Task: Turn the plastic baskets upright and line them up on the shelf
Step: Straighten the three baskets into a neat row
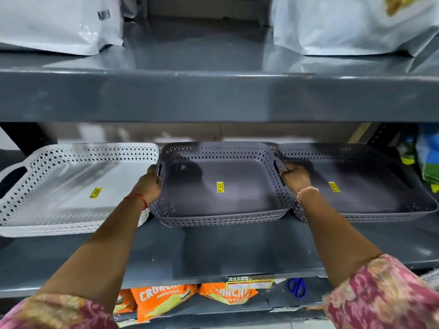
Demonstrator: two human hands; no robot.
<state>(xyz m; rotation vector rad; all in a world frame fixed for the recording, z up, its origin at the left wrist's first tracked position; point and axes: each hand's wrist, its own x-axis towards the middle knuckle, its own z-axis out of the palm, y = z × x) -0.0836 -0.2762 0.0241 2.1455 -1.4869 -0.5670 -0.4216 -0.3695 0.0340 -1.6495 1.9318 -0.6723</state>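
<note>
From the head camera I see 3 plastic baskets sitting upright in a row on the grey metal shelf (213,252). The white plastic basket with little holes (71,186) is on the left. The dark grey plastic basket in the middle (221,200) is held on both sides. My left hand (149,186) grips its left handle. My right hand (294,178) grips its right handle. The other dark grey holey basket (370,198) sits just beside it on the right.

We see a smooth, faintly glossy grey metal shelf (213,252), perforated matt plastic baskets, one white (71,186) and two grey (221,186) (363,186), glossy white plastic bags (59,22), and patterned cloth sleeves (384,293).
</note>
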